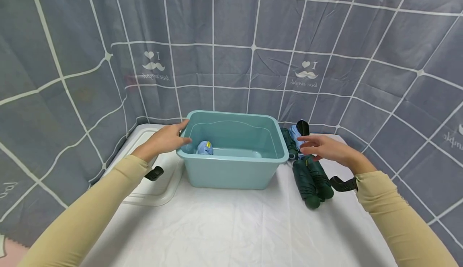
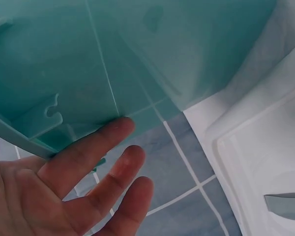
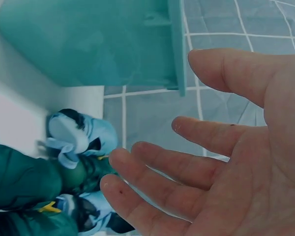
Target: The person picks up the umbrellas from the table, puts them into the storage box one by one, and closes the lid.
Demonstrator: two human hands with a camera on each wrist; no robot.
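A teal plastic tub (image 1: 228,174) stands in the middle of the white table, with a light blue rolled bundle (image 1: 205,148) inside at its left. My left hand (image 1: 164,141) grips the tub's left rim, thumb over the edge and fingers (image 2: 96,150) along the outer wall. To the right of the tub lie several folded compact umbrellas: dark green ones (image 1: 306,184) in front and a light blue one (image 1: 294,135) behind. Over them hovers my right hand (image 1: 327,150), its fingers (image 3: 162,194) spread and relaxed with nothing held.
A white plastic lid (image 1: 152,196) lies flat on the table left of the tub, partly under my left forearm. Grey curtain with white grid lines (image 1: 231,25) hangs behind and at both sides. White cloth (image 1: 224,226) covers the table.
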